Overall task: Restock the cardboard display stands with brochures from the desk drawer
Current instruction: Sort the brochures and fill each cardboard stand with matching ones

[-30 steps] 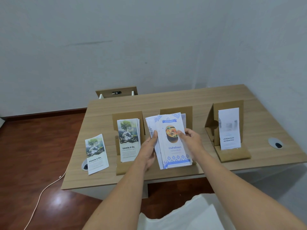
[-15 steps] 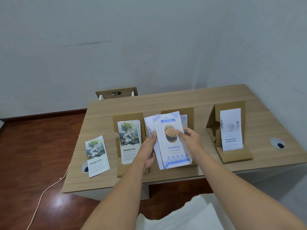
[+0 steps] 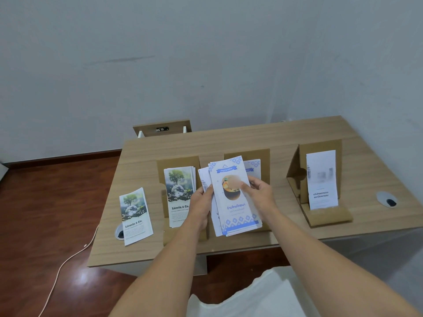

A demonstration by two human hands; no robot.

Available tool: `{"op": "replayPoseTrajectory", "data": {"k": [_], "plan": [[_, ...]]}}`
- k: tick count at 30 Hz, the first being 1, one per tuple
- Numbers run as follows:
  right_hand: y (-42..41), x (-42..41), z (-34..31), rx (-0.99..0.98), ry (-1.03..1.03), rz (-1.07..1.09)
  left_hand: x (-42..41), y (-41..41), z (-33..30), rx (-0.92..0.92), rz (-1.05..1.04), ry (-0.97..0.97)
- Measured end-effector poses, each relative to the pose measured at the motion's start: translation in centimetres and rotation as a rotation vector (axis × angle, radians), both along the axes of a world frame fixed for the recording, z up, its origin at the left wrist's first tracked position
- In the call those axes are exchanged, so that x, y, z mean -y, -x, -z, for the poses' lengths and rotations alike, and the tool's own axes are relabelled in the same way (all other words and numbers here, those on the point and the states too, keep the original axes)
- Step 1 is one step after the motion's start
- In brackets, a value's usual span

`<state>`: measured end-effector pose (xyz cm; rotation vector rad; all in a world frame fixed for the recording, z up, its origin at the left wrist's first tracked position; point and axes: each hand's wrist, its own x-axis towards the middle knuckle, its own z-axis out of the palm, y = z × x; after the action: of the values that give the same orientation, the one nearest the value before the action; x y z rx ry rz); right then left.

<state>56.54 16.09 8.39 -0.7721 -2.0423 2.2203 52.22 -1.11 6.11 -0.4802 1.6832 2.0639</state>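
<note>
A stack of blue-and-white food brochures (image 3: 237, 209) is held in front of the middle cardboard stand (image 3: 258, 155), slightly fanned. My left hand (image 3: 201, 207) grips its left edge. My right hand (image 3: 258, 196) holds its right side with the thumb laid across the top brochure's picture. The left stand (image 3: 178, 162) holds several tree-and-globe "Liceria & Co." brochures (image 3: 179, 195). The right stand (image 3: 320, 145) holds a white brochure (image 3: 321, 179). The stack hides the middle stand's base.
One loose Liceria brochure (image 3: 135, 216) lies on the wooden desk (image 3: 251, 138) at the left, partly over a cable grommet (image 3: 119, 233). Another grommet (image 3: 386, 200) sits at the right. An open drawer (image 3: 162, 128) shows behind the desk. A white cable (image 3: 61, 268) runs over the floor.
Both hands have kept the blue brochure stack at the middle stand. My right thumb has slid further onto the top brochure's face, and the stack has shifted slightly.
</note>
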Motion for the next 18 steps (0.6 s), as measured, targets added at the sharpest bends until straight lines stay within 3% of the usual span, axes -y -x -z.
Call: {"op": "replayPoseTrajectory", "data": {"k": [18], "plan": [[-0.3,1.1,0.7,-0.012,-0.013,0.072,-1.1,-0.9,-0.8,-0.037,-0.057,0.185]]}}
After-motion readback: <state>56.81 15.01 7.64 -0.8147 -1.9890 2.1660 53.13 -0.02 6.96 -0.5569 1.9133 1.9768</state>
